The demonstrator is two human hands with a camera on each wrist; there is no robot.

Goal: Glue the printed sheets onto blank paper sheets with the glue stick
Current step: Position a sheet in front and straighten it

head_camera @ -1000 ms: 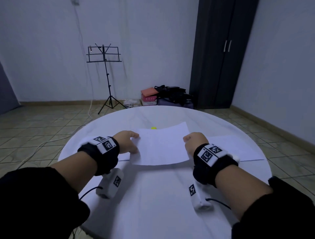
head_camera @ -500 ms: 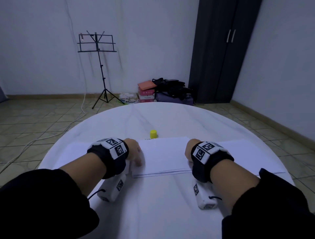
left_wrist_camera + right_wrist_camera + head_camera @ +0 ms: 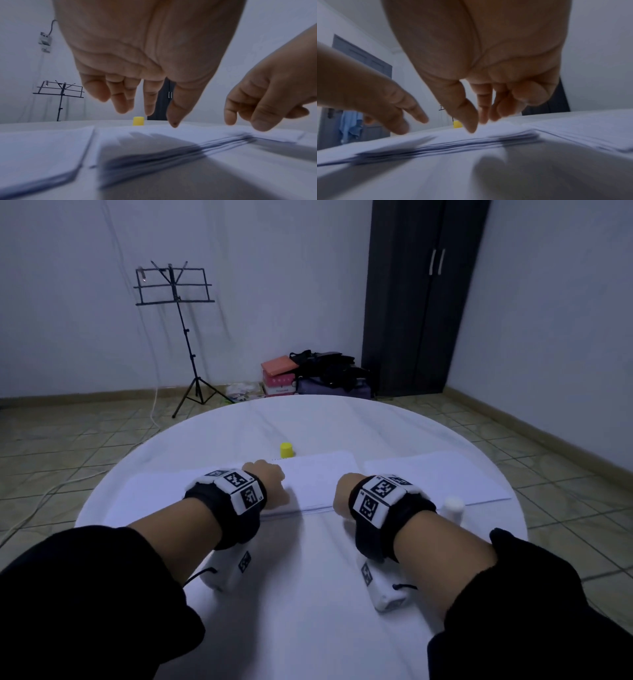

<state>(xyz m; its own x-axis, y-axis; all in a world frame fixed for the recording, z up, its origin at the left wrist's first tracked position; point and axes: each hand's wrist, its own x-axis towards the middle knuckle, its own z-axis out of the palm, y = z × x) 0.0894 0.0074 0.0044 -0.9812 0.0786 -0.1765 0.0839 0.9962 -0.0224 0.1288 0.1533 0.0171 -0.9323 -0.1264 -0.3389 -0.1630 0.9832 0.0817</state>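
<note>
Now your left hand (image 3: 265, 482) and right hand (image 3: 344, 496) hover loose-fingered, holding nothing, over the middle stack (image 3: 318, 477) near the table's (image 3: 308, 628) front edge. Press outward evenly.

The head camera looks forward and down across the round table (image 3: 318, 628), while both wrist cameras skim low over it, sharing the yellow cap (image 3: 138, 121) beyond.

round white table (image 3: 308, 628) | three paper stacks (image 3: 322, 477) | yellow cap (image 3: 286, 449) | white glue stick (image 3: 454, 506)
</note>
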